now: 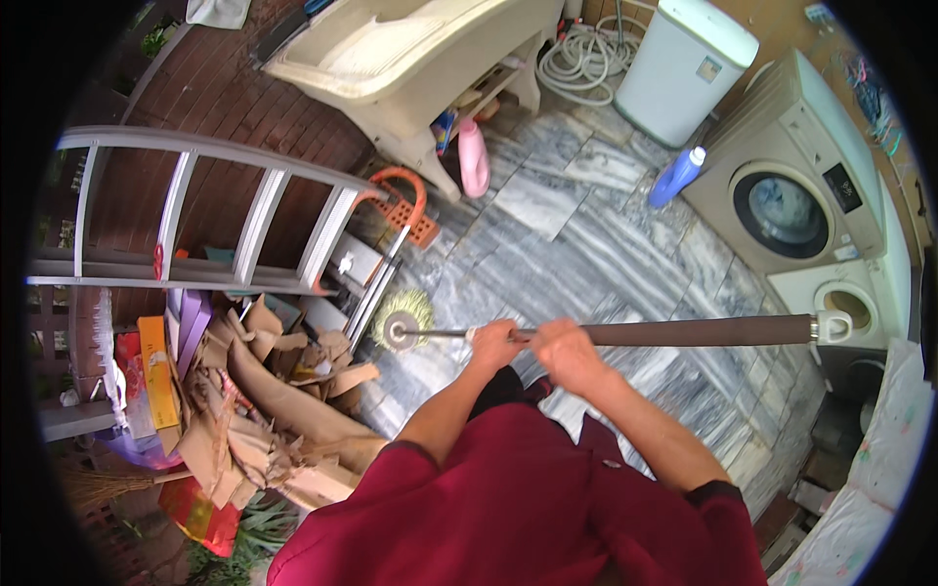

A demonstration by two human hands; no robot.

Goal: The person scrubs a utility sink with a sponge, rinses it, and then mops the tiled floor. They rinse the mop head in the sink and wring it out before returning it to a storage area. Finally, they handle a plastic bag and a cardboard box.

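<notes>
Both of my hands grip a spin mop, whose long brown handle [696, 333] runs across in front of me to the right. My left hand [492, 346] is closed around the thin metal part of the pole, near the mop head. Right beside it, my right hand [570, 354] closes around the pole where the brown sleeve starts. At the left end, the round mop head [419, 306] with yellowish-green and white strands rests near the floor by the ladder's foot. A white hanging loop [835, 327] caps the handle's far end.
Left stands an aluminium ladder [253, 220] above torn cardboard [293, 395]. A pink bottle [473, 160] stands by the stone sink [410, 80]; a blue bottle [676, 178] is near the front-loading washing machine [784, 205]. A coiled hose [586, 62] lies beside a white bin [678, 80].
</notes>
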